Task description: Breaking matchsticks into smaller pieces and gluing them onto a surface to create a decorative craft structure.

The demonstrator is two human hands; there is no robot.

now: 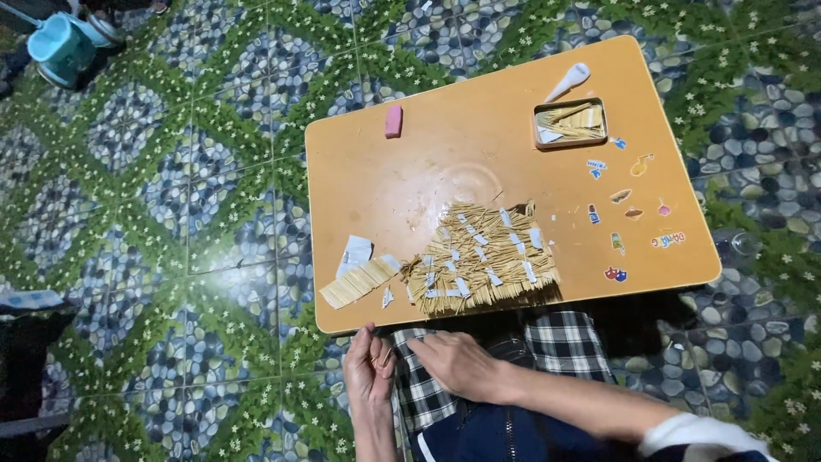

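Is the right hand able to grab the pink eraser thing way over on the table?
Probably yes, with a long stretch. The right hand rests below the near table edge; the pink block lies at the far edge. Bare tabletop left of the stick pile leaves the way free.

Standing low on a patterned pebble-and-flower floor [171, 197]: an orange bench [410, 171] with rounded corners. Lying near its front edge, a heap of thin pale sticks [483, 257] mixed with small white paper slips. Resting just left of that, a flat row of bundled sticks [357, 282] beside a torn paper piece [355, 253]. Sitting toward the back, a pink block [393, 121], a small tray [570, 124] holding more sticks, and possibly a white spoon [569, 80]. Dotting the right side, little stickers [629, 214].
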